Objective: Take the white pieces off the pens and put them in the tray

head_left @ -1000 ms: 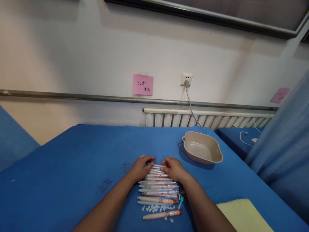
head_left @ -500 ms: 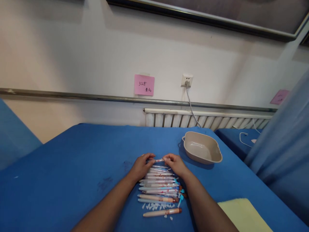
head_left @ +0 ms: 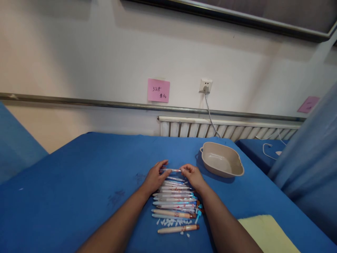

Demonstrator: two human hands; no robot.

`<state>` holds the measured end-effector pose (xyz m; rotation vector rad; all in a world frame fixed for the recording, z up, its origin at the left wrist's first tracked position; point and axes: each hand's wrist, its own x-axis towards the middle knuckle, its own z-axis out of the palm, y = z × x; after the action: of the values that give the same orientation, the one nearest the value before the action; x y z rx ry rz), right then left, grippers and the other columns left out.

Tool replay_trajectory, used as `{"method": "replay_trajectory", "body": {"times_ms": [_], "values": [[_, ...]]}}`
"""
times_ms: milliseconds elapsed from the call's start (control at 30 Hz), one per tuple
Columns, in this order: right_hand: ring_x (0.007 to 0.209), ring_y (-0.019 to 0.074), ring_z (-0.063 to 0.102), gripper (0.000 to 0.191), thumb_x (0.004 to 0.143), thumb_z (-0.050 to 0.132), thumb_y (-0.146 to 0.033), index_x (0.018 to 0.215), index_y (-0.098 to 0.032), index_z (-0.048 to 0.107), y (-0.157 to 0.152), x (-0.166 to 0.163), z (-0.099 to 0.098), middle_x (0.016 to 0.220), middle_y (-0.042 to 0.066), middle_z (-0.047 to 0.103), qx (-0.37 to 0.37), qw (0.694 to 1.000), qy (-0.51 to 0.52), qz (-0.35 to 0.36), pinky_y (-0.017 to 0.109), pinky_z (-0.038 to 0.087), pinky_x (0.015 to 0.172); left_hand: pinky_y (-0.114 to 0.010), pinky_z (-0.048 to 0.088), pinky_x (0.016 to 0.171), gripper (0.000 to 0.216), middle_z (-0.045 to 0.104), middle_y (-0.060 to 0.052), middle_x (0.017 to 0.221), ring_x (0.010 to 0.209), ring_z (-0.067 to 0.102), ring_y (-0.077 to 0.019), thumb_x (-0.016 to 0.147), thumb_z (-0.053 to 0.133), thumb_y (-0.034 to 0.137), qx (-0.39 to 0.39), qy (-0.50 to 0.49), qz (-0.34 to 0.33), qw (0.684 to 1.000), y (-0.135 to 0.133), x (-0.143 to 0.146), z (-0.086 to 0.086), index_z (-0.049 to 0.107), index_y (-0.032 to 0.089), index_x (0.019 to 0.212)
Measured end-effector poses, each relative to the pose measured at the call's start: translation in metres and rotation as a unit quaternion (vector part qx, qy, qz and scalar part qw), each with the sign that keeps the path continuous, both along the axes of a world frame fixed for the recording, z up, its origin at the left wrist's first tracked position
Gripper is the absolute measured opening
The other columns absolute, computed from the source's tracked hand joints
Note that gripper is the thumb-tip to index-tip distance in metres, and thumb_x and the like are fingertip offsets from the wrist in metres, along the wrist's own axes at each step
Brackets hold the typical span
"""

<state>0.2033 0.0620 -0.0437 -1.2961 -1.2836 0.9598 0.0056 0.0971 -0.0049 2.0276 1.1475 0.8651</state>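
Observation:
A slim pen (head_left: 176, 170) with a pale, red-patterned barrel lies level between my hands at the far end of a row of pens (head_left: 175, 196). My left hand (head_left: 156, 178) has its thumb and fingers around the pen's left part. My right hand (head_left: 193, 175) pinches the right end with thumb and fingertips. Beneath my wrists the row runs toward me, pens side by side, some with brown or blue ends. Small white pieces (head_left: 175, 222) are scattered at its near side. Closest to me is a single cream pen with a brown end (head_left: 179, 229).
A beige plastic basin (head_left: 222, 160) stands to the right on the blue-covered table (head_left: 92, 168). A yellow cloth or sheet (head_left: 265, 232) lies near the front right. Behind are a radiator (head_left: 195, 128), a rail and a plugged-in cable (head_left: 209, 110). A blue curtain (head_left: 302, 147) hangs at right.
Both hands stay at the far end of the row with the pen. The left fingers have spread a little, and more of the pen shows between the hands. The view has shifted slightly.

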Motion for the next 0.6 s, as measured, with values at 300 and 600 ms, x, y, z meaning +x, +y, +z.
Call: {"method": "replay_trajectory", "body": {"times_ms": [300, 600], "values": [[0.058, 0.0115, 0.048, 0.028, 0.072, 0.058, -0.044, 0.075, -0.017, 0.063, -0.0016, -0.0022, 0.0036, 0.063, -0.002, 0.058, 0.003, 1.000, 0.012, -0.010, 0.023, 0.037, 0.060, -0.031, 0.045, 0.085, 0.037, 0.066, -0.005, 0.104, 0.094, 0.060, -0.0203, 0.079, 0.052, 0.040, 0.013, 0.007, -0.012, 1.000, 0.0001, -0.0004, 0.0011, 0.062, 0.019, 0.108], [0.058, 0.0113, 0.046, 0.026, 0.072, 0.057, -0.042, 0.072, -0.017, 0.062, -0.0020, -0.0035, 0.0055, 0.063, -0.002, 0.056, 0.005, 1.000, 0.013, -0.020, 0.023, 0.035, 0.060, -0.030, 0.045, 0.082, 0.033, 0.067, -0.005, 0.095, 0.088, 0.060, -0.0194, 0.083, 0.047, 0.042, 0.036, 0.036, -0.002, 0.999, -0.0026, 0.0007, 0.0057, 0.064, 0.018, 0.096]]}}
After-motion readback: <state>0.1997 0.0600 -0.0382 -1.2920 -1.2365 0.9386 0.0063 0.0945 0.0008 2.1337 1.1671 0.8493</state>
